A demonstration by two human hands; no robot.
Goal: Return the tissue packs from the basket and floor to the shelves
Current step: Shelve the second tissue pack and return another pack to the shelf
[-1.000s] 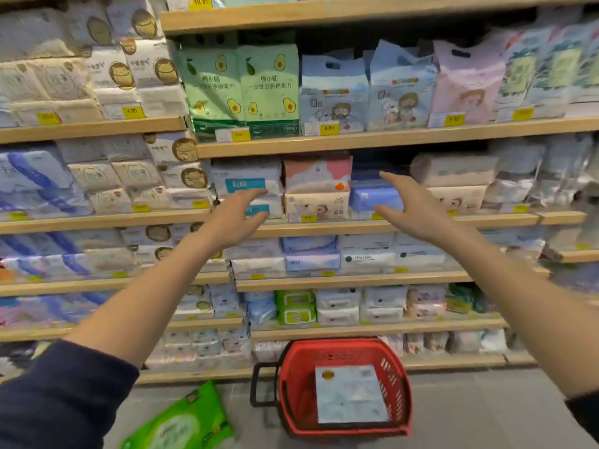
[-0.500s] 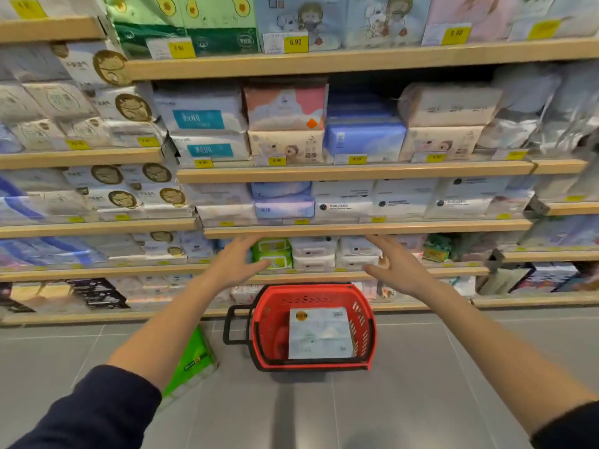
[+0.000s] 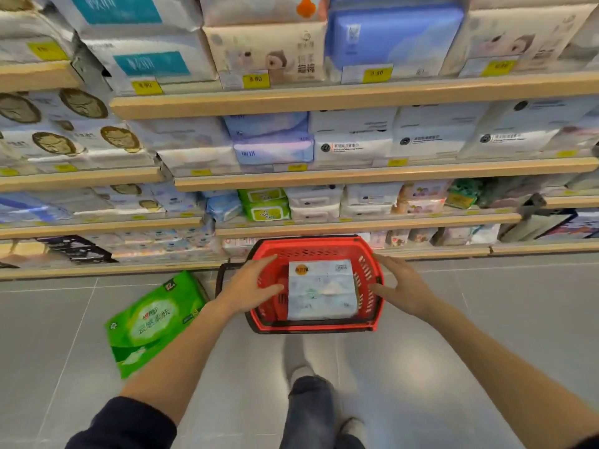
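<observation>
A red basket (image 3: 316, 248) stands on the grey floor in front of the shelves. Inside it lies a white tissue pack (image 3: 321, 290) with a round orange sticker. My left hand (image 3: 251, 285) hovers open over the basket's left rim, fingers spread just left of the pack. My right hand (image 3: 400, 284) hovers open over the right rim, a little apart from the pack. A green tissue pack (image 3: 155, 320) lies flat on the floor to the left of the basket.
Wooden shelves (image 3: 356, 171) full of tissue packs rise in several tiers right behind the basket. The basket's black handle (image 3: 220, 277) hangs down on its left side. My leg and foot (image 3: 312, 406) stand just behind the basket on the tiled floor.
Both hands dropped from the upper shelves down to the basket. The view tilted downward and moved closer to the floor.
</observation>
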